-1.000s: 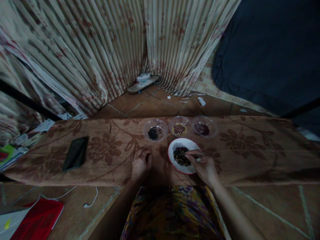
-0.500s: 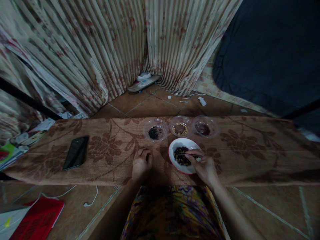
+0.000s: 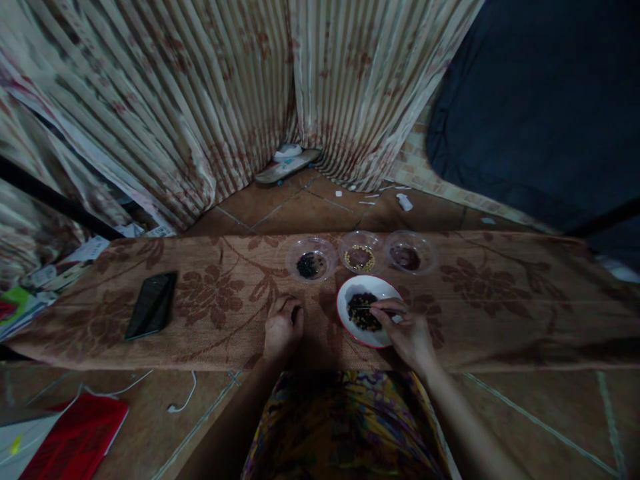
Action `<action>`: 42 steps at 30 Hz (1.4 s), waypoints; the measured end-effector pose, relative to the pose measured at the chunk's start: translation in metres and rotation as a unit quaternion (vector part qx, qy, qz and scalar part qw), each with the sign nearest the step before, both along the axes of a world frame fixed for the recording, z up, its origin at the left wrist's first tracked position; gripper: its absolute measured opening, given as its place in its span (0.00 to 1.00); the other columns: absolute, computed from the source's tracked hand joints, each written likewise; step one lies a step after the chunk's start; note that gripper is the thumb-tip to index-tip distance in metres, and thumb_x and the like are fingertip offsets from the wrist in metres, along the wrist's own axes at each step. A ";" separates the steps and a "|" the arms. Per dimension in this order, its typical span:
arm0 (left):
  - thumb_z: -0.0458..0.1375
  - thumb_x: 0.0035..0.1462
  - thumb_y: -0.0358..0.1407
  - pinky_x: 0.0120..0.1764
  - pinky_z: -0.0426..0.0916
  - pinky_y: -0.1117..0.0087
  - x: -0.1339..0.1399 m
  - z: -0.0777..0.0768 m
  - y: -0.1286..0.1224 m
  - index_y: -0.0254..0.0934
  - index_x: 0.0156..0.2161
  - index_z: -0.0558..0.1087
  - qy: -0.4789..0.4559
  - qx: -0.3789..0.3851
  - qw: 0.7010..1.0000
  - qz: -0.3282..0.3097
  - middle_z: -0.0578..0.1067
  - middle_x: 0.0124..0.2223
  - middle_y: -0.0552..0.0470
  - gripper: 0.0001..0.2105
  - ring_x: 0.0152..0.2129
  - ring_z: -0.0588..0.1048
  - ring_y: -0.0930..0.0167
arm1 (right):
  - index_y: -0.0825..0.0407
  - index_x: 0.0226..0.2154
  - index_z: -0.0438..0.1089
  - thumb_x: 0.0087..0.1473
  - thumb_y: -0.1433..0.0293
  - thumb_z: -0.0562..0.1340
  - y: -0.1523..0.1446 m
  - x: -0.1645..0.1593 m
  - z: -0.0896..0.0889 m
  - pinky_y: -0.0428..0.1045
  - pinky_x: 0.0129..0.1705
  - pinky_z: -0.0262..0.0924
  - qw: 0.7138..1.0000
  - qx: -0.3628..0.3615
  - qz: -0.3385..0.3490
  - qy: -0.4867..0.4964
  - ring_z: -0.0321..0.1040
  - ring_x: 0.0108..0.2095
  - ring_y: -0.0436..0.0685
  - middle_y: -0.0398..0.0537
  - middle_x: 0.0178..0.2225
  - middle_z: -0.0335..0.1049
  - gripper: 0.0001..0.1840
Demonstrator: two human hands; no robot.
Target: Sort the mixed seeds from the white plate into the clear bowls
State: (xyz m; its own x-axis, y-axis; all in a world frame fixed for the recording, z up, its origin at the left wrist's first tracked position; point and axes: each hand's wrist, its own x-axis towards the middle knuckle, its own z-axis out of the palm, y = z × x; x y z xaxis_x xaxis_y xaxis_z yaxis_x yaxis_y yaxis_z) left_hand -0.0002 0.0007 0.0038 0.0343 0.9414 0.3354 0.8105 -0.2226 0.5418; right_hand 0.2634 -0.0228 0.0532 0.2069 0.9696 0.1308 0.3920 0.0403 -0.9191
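Note:
My right hand [image 3: 413, 337] is over the right side of a white bowl with a red rim [image 3: 345, 323], its fingers pinched on slim dark tweezers [image 3: 396, 309]. The tweezers' tips reach into a mix of dark and yellow beans [image 3: 364, 319] in the bowl. My left hand [image 3: 284, 328] rests on the cloth left of the bowl, loosely curled, with nothing visible in it. Behind stand three clear plastic bowls: one with black beans [image 3: 307, 265], one with yellow kernels [image 3: 367, 265], one with dark red beans [image 3: 407, 259].
A patterned brown cloth [image 3: 490, 333] covers the narrow table. A black phone [image 3: 151, 305] lies at the left. Papers [image 3: 90, 249] are stacked past the left end. A skateboard [image 3: 287, 168] and white scraps lie on the tiled floor beyond, below striped curtains [image 3: 340, 80].
Almost nothing differs. Both hands, the tweezers and the bowls keep their places.

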 end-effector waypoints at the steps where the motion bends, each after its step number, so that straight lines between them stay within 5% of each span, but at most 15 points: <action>1: 0.55 0.60 0.33 0.50 0.69 0.64 0.000 0.000 0.000 0.41 0.41 0.74 -0.001 -0.001 1.000 0.000 0.75 0.44 0.48 0.06 0.43 0.73 0.66 | 0.49 0.30 0.78 0.52 0.55 0.67 0.000 0.000 0.000 0.54 0.43 0.68 1.000 0.004 -0.002 0.002 0.74 0.39 0.60 0.50 0.35 0.78 0.14; 20: 0.55 0.60 0.33 0.50 0.70 0.63 0.000 0.000 0.001 0.40 0.40 0.74 -0.008 -0.010 1.000 -0.003 0.75 0.43 0.48 0.06 0.43 0.73 0.66 | 0.49 0.29 0.78 0.52 0.58 0.67 0.002 0.008 0.005 0.54 0.44 0.68 0.998 0.054 -0.019 0.010 0.75 0.38 0.60 0.49 0.34 0.79 0.11; 25: 0.54 0.60 0.33 0.50 0.70 0.63 -0.001 -0.001 0.001 0.41 0.40 0.74 -0.005 -0.013 1.000 0.003 0.75 0.44 0.48 0.06 0.44 0.74 0.65 | 0.49 0.29 0.78 0.51 0.57 0.68 0.031 -0.013 0.024 0.53 0.42 0.68 0.995 0.078 -0.051 0.032 0.75 0.36 0.60 0.49 0.33 0.80 0.12; 31: 0.54 0.60 0.32 0.48 0.71 0.62 -0.001 0.001 0.001 0.41 0.40 0.73 -0.002 -0.007 1.000 0.000 0.76 0.43 0.49 0.06 0.43 0.74 0.66 | 0.50 0.31 0.78 0.53 0.58 0.65 0.065 -0.052 0.049 0.52 0.42 0.68 0.992 0.122 -0.002 0.040 0.76 0.37 0.59 0.50 0.34 0.80 0.13; 42: 0.54 0.60 0.33 0.49 0.71 0.62 -0.002 -0.001 0.002 0.41 0.40 0.73 -0.002 -0.004 1.000 -0.004 0.75 0.43 0.48 0.06 0.43 0.74 0.65 | 0.50 0.30 0.78 0.51 0.57 0.67 0.029 0.003 0.019 0.55 0.43 0.69 0.996 0.074 -0.050 0.011 0.76 0.37 0.61 0.50 0.34 0.80 0.13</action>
